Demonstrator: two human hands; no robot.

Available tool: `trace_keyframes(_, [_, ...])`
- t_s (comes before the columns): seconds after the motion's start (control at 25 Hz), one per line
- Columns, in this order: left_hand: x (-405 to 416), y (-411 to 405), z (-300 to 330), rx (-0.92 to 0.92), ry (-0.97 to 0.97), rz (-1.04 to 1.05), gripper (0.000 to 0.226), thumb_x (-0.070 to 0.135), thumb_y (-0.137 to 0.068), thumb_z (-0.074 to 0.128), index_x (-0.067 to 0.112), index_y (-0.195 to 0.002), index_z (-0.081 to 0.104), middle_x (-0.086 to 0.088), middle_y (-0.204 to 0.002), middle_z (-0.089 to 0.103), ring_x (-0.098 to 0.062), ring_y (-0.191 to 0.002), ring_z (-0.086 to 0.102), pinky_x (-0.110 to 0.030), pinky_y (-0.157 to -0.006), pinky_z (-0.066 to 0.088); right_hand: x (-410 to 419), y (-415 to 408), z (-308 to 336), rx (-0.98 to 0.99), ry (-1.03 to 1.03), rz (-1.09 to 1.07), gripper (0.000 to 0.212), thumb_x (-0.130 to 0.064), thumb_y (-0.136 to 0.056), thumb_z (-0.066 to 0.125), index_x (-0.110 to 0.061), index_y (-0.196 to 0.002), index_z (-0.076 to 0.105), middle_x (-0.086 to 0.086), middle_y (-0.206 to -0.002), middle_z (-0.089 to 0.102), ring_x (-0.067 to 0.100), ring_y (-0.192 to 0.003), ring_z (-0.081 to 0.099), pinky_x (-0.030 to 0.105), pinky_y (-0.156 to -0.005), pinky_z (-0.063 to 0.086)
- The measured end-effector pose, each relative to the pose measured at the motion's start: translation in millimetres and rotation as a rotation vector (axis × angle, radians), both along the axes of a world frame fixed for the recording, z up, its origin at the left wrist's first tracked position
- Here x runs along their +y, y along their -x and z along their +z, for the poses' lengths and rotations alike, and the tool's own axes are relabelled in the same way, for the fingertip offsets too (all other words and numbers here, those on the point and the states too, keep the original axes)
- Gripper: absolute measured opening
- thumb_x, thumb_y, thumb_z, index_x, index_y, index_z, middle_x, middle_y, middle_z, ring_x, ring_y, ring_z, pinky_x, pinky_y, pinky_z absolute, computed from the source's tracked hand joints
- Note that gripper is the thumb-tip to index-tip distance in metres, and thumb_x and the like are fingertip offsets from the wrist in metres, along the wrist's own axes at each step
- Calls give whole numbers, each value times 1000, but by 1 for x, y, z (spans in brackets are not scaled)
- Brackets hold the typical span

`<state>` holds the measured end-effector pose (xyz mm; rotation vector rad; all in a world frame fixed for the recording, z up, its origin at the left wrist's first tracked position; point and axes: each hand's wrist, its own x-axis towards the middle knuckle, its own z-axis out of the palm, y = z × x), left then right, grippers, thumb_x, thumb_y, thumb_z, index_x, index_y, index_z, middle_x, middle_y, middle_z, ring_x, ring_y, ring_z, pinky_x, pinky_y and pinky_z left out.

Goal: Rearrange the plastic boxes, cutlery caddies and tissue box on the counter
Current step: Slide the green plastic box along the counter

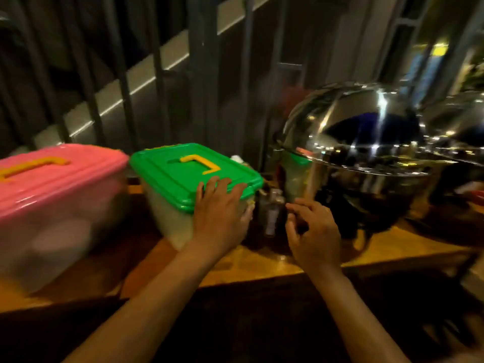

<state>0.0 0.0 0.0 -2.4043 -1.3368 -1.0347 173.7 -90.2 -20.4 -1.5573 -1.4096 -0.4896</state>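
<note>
Step in hand: sliding the green-lidded box (188, 189) along the counter (262, 263), likely toward the pink-lidded box (55, 200) just beside it.
Doing it well: push low and steady against the wall, keeping the base flat.
Left hand (222, 216): spread open, palm pressed on the box's near right corner, fingertips over the lid edge.
Right hand (311, 231): loosely curled, holding nothing, close to a dark blurred caddy (269, 213) by the steel dome (353, 137).

Shiny domed chafing dish (361, 142) before dark railing (157, 74).
</note>
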Motion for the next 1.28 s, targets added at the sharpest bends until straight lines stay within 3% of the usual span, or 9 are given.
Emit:
trace_keyframes(0.12, [18, 1, 4, 152, 99, 248, 72, 71, -79, 43, 31, -138, 47, -12, -140, 49, -39, -133, 35, -58, -109, 19, 62, 5, 17, 107, 116, 96, 24, -26, -83, 64, -17, -105, 70, 5, -109, 66, 22, -101, 61, 9, -91, 30])
trace_keyframes(0.28, [19, 7, -8, 169, 65, 285, 62, 57, -79, 59, 34, -135, 47, -4, -140, 52, -36, -126, 42, -61, -107, 23, 138, 13, 40, 277, 402, 210, 56, -45, -81, 68, -19, -129, 58, 14, -131, 57, 28, -121, 52, 35, -104, 40])
trace_keyframes(0.4, [17, 27, -7, 188, 49, 259, 60, 50, -78, 63, 32, -133, 49, -3, -139, 53, -35, -123, 46, -57, -104, 28, 156, 28, 36, 255, 574, 255, 53, -48, -82, 66, -19, -127, 61, 14, -134, 58, 30, -123, 53, 33, -102, 39])
trace_keyframes(0.52, [11, 57, -10, 206, -30, 209, 61, 50, -73, 63, 36, -131, 51, 1, -137, 56, -32, -120, 50, -56, -103, 32, 139, 46, 22, 286, 484, 254, 66, -67, -78, 54, -21, -124, 63, 18, -132, 58, 30, -119, 56, 36, -102, 43])
trace_keyframes(0.6, [9, 83, -16, 118, -24, 187, 60, 50, -68, 61, 41, -127, 53, 2, -135, 56, -30, -119, 49, -56, -102, 34, 119, 60, 15, 296, 467, 253, 70, -70, -79, 51, -22, -130, 57, 18, -143, 44, 32, -126, 47, 40, -105, 40])
trace_keyframes(0.72, [11, 113, -23, -114, 71, 124, 63, 44, -65, 63, 39, -128, 54, -8, -138, 45, -30, -129, 39, -49, -108, 36, 81, 82, 11, 257, 426, 304, 71, -71, -74, 57, -33, -134, 46, 6, -156, 21, 27, -133, 38, 37, -102, 38])
trace_keyframes(0.84, [16, 128, -25, -198, 154, 85, 67, 33, -64, 73, 37, -129, 55, -9, -137, 42, -31, -134, 34, -44, -112, 33, 63, 90, 2, 245, 377, 380, 74, -71, -70, 62, -38, -132, 40, -3, -158, 11, 22, -133, 37, 32, -95, 39])
trace_keyframes(1.04, [15, 128, -25, -198, 160, 85, 65, 38, -64, 67, 36, -129, 56, -8, -131, 45, -31, -130, 38, -42, -111, 33, 67, 89, -7, 184, 335, 336, 77, -74, -70, 57, -33, -131, 37, 0, -157, 12, 26, -133, 38, 43, -92, 46])
trace_keyframes(1.28, [15, 128, -26, -193, 170, 93, 66, 42, -66, 66, 39, -130, 53, -7, -130, 45, -32, -130, 37, -47, -108, 36, 64, 91, -1, 214, 388, 356, 74, -71, -71, 59, -31, -129, 37, 0, -156, 11, 29, -132, 38, 43, -94, 44])
